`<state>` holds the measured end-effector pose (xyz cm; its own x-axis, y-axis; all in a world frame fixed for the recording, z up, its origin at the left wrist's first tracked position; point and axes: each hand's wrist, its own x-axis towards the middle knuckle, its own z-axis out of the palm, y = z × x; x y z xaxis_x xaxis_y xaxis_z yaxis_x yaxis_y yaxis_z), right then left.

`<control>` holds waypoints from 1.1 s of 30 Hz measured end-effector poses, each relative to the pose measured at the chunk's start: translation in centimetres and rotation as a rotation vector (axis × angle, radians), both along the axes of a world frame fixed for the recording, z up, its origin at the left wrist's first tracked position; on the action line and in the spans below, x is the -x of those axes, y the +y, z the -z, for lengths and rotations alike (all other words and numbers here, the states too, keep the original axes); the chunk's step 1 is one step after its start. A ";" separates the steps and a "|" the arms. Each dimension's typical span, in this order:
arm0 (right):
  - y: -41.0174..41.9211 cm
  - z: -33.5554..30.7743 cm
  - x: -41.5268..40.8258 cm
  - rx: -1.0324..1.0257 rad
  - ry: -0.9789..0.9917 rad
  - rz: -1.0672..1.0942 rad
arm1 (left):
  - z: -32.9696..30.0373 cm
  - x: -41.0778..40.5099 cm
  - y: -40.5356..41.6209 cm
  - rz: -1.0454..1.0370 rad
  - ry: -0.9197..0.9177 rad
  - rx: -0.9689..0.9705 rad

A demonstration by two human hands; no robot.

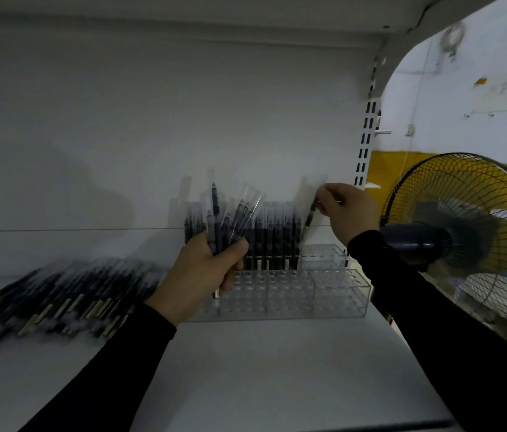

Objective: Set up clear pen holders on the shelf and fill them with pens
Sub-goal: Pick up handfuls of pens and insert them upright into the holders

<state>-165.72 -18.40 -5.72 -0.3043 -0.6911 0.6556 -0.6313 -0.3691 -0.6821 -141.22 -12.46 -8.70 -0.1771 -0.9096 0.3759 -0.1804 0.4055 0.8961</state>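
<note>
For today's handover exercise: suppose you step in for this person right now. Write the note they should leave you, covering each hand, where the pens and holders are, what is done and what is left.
Left hand: grips a bundle of pens, tips up, in front of the holders.
Right hand: pinches a single pen above the right end of the back holder.
Back clear holder: mostly filled with upright pens; its right end shows open slots.
Front clear holder: on the shelf, no pens seen in it.
Loose pile of pens: lies on the shelf to the left.
Left to do: finish the back holder, fill the front one.
</note>
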 end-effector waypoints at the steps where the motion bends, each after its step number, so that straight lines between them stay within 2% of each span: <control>1: -0.1 0.0 0.0 -0.009 0.030 0.001 | 0.0 0.0 0.0 0.002 -0.002 0.002; 9: -0.2 0.8 -0.6 -0.163 0.319 0.058 | 0.0 0.0 0.0 0.007 0.018 0.006; 19: -0.1 0.8 -0.6 -0.300 0.377 0.071 | 0.1 -0.1 0.1 0.017 0.006 0.014; 25: 0.2 1.6 -0.1 -0.304 0.339 0.059 | 0.2 -0.1 0.0 0.016 0.006 0.014; 28: 0.8 1.6 0.0 -0.173 0.264 0.076 | 0.2 0.0 -0.2 0.030 0.024 -0.001; 30: 1.8 1.3 -0.7 -0.104 0.168 0.009 | 0.3 0.0 -0.3 0.042 0.033 -0.003; 33: 3.4 0.6 -2.7 -0.157 0.010 -0.226 | 0.4 0.1 -0.4 0.051 0.028 -0.006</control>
